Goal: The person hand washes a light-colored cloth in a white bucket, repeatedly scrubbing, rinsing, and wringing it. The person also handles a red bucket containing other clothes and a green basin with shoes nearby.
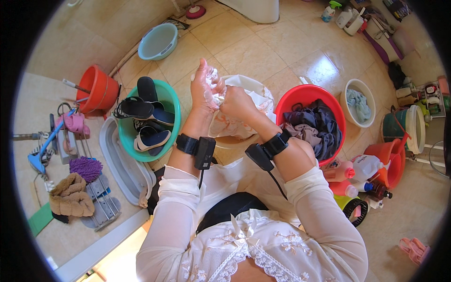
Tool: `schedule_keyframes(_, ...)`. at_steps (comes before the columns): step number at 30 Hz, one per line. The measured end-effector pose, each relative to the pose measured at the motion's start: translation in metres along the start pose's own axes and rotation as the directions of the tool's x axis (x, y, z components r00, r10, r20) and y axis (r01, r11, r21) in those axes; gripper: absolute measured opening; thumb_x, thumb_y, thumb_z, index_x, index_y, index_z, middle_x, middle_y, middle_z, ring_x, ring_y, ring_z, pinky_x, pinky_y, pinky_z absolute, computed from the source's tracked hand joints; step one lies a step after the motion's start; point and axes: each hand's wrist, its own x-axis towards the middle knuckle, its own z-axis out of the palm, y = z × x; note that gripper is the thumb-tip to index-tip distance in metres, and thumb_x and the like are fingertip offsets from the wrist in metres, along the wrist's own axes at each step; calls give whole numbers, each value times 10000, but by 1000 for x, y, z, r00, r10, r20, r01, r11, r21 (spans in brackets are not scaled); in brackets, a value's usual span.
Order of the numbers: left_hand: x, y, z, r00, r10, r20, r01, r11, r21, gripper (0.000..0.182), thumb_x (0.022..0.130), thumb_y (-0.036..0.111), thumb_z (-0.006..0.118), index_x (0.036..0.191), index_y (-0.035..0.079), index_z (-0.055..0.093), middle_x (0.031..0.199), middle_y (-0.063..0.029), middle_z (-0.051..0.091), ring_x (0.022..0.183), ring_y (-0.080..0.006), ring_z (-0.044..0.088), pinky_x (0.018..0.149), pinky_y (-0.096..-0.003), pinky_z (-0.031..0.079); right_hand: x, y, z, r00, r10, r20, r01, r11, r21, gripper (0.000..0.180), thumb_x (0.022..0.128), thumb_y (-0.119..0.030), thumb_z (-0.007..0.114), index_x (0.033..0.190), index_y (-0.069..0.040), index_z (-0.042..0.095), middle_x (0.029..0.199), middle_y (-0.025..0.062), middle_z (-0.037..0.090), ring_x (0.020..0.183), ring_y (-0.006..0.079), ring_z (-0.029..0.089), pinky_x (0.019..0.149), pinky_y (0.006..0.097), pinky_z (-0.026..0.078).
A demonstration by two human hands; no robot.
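My left hand (208, 88) is raised palm inward, thumb up and fingers curled, with white lather or soapy cloth over its palm and fingers. My right hand (238, 102) is a closed fist pressed against the heel of the left. A little white material shows between them; whether it is cloth or suds is unclear. Below both hands, a white cloth (229, 123) with orange print is bunched in a pale basin (232, 143). The cloth hangs over part of the rim, and my forearms hide some of it.
Left stands a green basin (176, 141) of slippers, beside a grey tub (114, 158) and an orange bucket (109, 84). Right is a red basin (340, 105) of dark clothes, near a small white basin (370, 95) and several bottles (364, 167). A blue basin (158, 42) sits farther off.
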Motion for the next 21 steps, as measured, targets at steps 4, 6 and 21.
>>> schedule_keyframes(4,-4,-7,11,986,113,-124,-97,987,130,394,859,439,571,666,147,391,556,18,327,411,-101,296,401,-256,253,1,0,-3,999,23,42,-20,998,-60,236,629,-101,604,803,59,617,815,276,615,810,412,607,723,439,494)
schedule_keyframes(6,-5,-6,11,990,107,-87,-93,983,156,394,866,440,560,656,148,398,552,21,325,413,-100,293,407,-256,255,3,1,-2,998,-39,56,36,998,57,233,628,-99,613,801,56,615,821,273,616,815,404,609,723,441,494)
schedule_keyframes(21,-3,-13,0,961,276,-1,-234,817,527,170,858,199,623,861,49,542,759,-16,565,651,-106,534,503,-273,433,2,7,0,983,-53,-175,66,996,66,355,630,-162,735,922,-6,606,831,216,641,799,348,627,692,391,492)
